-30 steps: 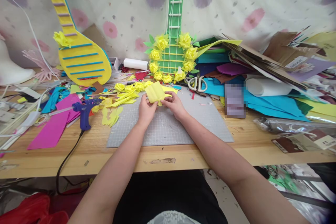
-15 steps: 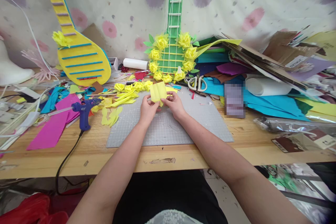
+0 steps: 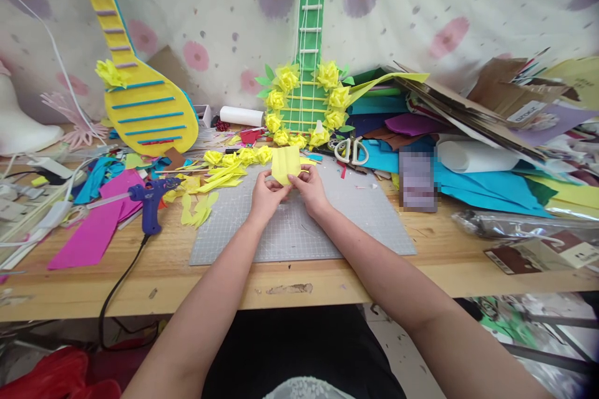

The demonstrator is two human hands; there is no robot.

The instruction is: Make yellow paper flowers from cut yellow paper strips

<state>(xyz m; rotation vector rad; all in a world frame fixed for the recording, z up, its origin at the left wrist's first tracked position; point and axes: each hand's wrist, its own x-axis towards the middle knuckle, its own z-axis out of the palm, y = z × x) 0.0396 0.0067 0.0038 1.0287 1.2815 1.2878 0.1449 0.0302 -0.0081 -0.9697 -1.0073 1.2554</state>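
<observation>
A small creased square of yellow paper (image 3: pixel 285 164) is held up between my two hands, above the grey cutting mat (image 3: pixel 243 234). My left hand (image 3: pixel 268 194) pinches its lower left edge. The thumb and fingers of my right hand (image 3: pixel 309 188) close on its lower right corner. Just beyond the paper stands a green cardboard guitar (image 3: pixel 306 96) ringed with yellow paper roses. Several loose yellow roses (image 3: pixel 247 155) lie at the back left of the mat, beside yellow paper strips (image 3: pixel 222 179).
A blue glue gun (image 3: pixel 150 202) with a black cord stands to the left, near pink paper (image 3: pixel 88 240). White-handled scissors (image 3: pixel 350 152) lie behind the mat. A yellow cardboard instrument (image 3: pixel 152 112) leans at the back left. Paper and cardboard (image 3: pixel 468 106) are piled on the right.
The yellow paper has turned slightly more upright and square to me, while both hands keep their pinch on its lower edge. The view has shifted a little.
</observation>
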